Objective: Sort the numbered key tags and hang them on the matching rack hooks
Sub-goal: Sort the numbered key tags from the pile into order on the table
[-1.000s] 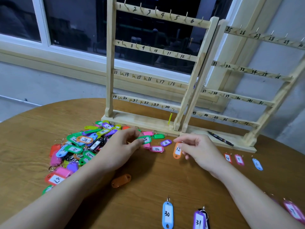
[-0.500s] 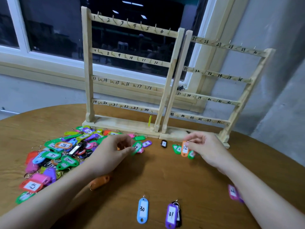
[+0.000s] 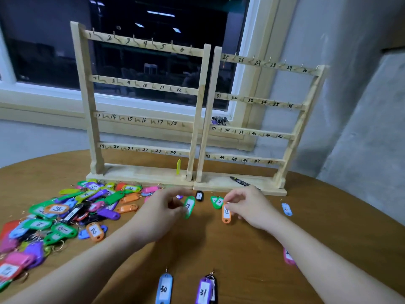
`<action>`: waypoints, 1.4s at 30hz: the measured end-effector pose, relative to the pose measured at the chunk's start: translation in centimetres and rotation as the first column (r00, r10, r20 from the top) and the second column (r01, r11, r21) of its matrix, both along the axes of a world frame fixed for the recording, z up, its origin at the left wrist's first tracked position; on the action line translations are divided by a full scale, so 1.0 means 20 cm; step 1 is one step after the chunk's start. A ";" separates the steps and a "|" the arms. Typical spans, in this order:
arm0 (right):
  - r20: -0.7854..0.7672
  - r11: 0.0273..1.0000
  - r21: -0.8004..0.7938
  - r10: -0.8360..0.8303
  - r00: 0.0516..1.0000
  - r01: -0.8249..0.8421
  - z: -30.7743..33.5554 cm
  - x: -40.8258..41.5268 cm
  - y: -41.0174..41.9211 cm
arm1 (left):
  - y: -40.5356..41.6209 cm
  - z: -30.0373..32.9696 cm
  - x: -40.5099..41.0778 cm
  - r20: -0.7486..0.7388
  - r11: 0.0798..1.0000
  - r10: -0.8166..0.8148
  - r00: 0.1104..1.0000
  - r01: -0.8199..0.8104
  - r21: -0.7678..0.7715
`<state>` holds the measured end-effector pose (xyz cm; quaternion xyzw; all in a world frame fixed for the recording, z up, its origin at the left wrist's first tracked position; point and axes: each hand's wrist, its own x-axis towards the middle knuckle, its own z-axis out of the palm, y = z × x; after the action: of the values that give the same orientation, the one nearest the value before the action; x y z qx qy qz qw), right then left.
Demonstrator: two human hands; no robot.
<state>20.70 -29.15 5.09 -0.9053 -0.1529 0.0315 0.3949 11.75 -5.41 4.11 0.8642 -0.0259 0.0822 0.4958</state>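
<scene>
Two wooden racks stand side by side at the table's back: the left rack [image 3: 140, 84] with hooks numbered 1 to 24, the right rack [image 3: 258, 102] with 25 to 48. A yellow tag [image 3: 178, 166] hangs near hook 24. My left hand [image 3: 162, 207] pinches a green tag [image 3: 189, 206] just above the table. My right hand [image 3: 247, 205] pinches the ring of an orange tag marked 12 [image 3: 226, 212]. A big pile of coloured tags [image 3: 65, 216] lies at the left.
Loose tags lie apart on the round wooden table [image 3: 241, 260]: black 1 [image 3: 199, 195], green 2 [image 3: 217, 201], blue 6 [image 3: 286, 209], blue 30 [image 3: 164, 288], purple 31 [image 3: 205, 291], a pink one [image 3: 288, 256] by my right forearm. A black marker [image 3: 241, 182] rests on the right rack's base.
The view swung right and lifted. Both hands rose slightly off the table with their tags, the green one now hanging upright from my left fingers.
</scene>
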 end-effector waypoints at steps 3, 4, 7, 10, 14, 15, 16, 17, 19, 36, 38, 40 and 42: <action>0.050 0.995 -0.090 0.034 0.998 -0.029 -0.02 0.03 0.05 | -0.04 0.02 0.00 -0.032 1.000 0.003 0.999 -0.003 -0.010; 0.053 0.994 -0.100 0.038 0.998 -0.033 -0.04 0.04 0.06 | -0.04 0.03 -0.01 -0.040 1.000 -0.003 0.999 0.003 -0.018; 0.061 0.991 -0.129 0.045 0.997 -0.037 -0.07 0.06 0.07 | -0.06 0.04 -0.02 -0.062 0.999 -0.034 0.997 0.032 -0.027; 0.120 0.975 -0.217 0.075 0.990 -0.048 -0.09 0.06 0.08 | -0.06 0.04 -0.03 -0.074 0.999 -0.053 0.996 0.053 -0.001; 0.172 0.950 -0.310 0.092 0.981 -0.035 -0.09 0.06 0.08 | -0.07 0.05 -0.04 -0.107 0.997 -0.074 0.991 0.076 0.014; 0.176 0.945 -0.325 0.094 0.980 -0.032 -0.09 0.06 0.08 | -0.08 0.05 -0.04 -0.115 0.996 -0.085 0.990 0.089 0.022; 0.180 0.942 -0.334 0.095 0.979 -0.030 -0.08 0.06 0.07 | -0.09 0.05 -0.04 -0.124 0.994 -0.098 0.987 0.103 0.035; 0.189 0.944 -0.329 0.096 0.977 -0.030 -0.07 0.05 0.06 | -0.10 0.04 -0.05 -0.137 0.992 -0.110 0.984 0.118 0.050; 0.213 0.958 -0.284 0.096 0.972 -0.032 -0.05 0.05 0.02 | -0.13 0.04 -0.06 -0.169 0.986 -0.142 0.975 0.155 0.068; 0.222 0.966 0.054 -0.258 0.940 0.253 0.18 -0.39 -1.06 | -0.82 0.16 -0.10 -0.102 0.918 -0.361 0.927 0.373 0.137; 0.190 0.961 0.036 -0.275 0.943 0.273 0.15 -0.44 -1.15 | -0.93 0.17 -0.08 -0.076 0.912 -0.382 0.921 0.389 0.128; 0.161 0.955 0.041 -0.295 0.942 0.293 0.13 -0.48 -1.23 | -1.04 0.18 -0.04 -0.059 0.903 -0.405 0.912 0.410 0.128; 0.143 0.945 0.069 -0.326 0.935 0.319 0.11 -0.51 -1.30 | -1.15 0.18 0.01 -0.060 0.890 -0.430 0.901 0.434 0.142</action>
<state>10.56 -55.15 7.35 -0.9089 -0.0329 -0.1063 0.4020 11.94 -28.48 7.66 0.8729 -0.2170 -0.0439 0.4348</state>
